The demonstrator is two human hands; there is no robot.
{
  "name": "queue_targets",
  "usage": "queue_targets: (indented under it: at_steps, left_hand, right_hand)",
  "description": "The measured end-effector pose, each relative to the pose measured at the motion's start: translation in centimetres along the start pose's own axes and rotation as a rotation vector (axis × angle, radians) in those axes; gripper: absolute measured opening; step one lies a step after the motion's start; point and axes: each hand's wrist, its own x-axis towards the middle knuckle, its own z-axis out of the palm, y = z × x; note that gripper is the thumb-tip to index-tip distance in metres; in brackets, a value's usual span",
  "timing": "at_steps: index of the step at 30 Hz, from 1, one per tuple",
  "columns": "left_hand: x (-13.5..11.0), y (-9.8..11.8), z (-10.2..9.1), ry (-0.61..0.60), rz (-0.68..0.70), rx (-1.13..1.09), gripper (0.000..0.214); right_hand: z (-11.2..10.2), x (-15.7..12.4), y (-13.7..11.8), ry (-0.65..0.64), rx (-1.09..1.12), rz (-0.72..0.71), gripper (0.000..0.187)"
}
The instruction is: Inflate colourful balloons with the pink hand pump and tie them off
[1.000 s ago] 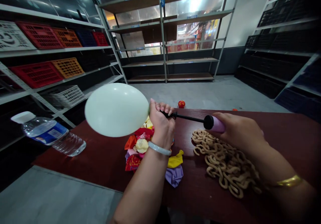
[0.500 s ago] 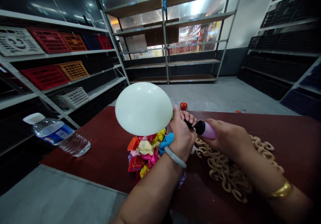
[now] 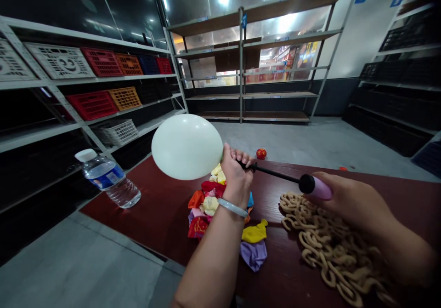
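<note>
A pale, blown-up balloon point(image 3: 186, 146) floats above the dark red table point(image 3: 161, 207). My left hand point(image 3: 236, 172), with a pale bangle on the wrist, is closed around the balloon's neck and the nozzle end of a hand pump. The pump's thin black rod point(image 3: 275, 173) is drawn out to the right. My right hand point(image 3: 347, 202) is wrapped round the pump's pink barrel point(image 3: 319, 188). Under my left hand lies a heap of flat coloured balloons point(image 3: 206, 202).
A tangle of beige chain links point(image 3: 330, 248) lies on the table's right. A water bottle point(image 3: 108, 178) lies at the table's left corner. A small red ball point(image 3: 261, 153) sits at the far edge. Metal shelves with plastic crates point(image 3: 93, 103) line the left wall.
Half a second ago the pump was pushed in with my hands close together; now my right hand has pulled the barrel out to the right. The view has shifted slightly.
</note>
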Motion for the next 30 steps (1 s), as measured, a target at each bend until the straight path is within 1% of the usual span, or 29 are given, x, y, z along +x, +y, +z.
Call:
queue_targets:
  at_steps: [3,7,11,14,17,21,27,30]
  left_hand:
    - [-0.5,-1.0,0.1,0.016,-0.008,-0.022,0.046]
    - [-2.0,-3.6,0.3,0.018,-0.099,-0.024,0.047]
    - [-4.0,-6.3,0.5,-0.013,-0.15,0.004,0.047]
    - [-4.8,-7.1,0.7,-0.036,-0.154,0.022,0.049]
    - [-4.9,-6.6,0.9,-0.052,-0.144,0.04,0.05]
    - [-4.1,-4.6,1.4,-0.076,-0.115,0.066,0.049]
    - [-1.5,-0.5,1.2,-0.024,-0.019,0.047,0.047]
    - [-0.5,0.2,0.8,-0.008,0.02,0.02,0.046]
  right_hand:
    - [0.6,-0.1,-0.8,0.016,-0.059,-0.011,0.043]
    - [1.2,-0.3,-2.0,0.058,-0.103,-0.039,0.047]
    - [1.5,-0.3,-3.1,0.065,-0.06,-0.055,0.048]
    - [1.5,-0.3,-4.1,0.07,-0.018,-0.054,0.047]
    - [1.6,-0.2,-4.8,0.098,0.023,-0.057,0.049]
    - [1.4,0.0,-4.5,0.114,0.079,-0.071,0.052]
    - [0.6,0.2,-1.2,0.087,0.048,-0.079,0.047]
    - [0.4,0.2,0.2,0.067,0.013,-0.05,0.046]
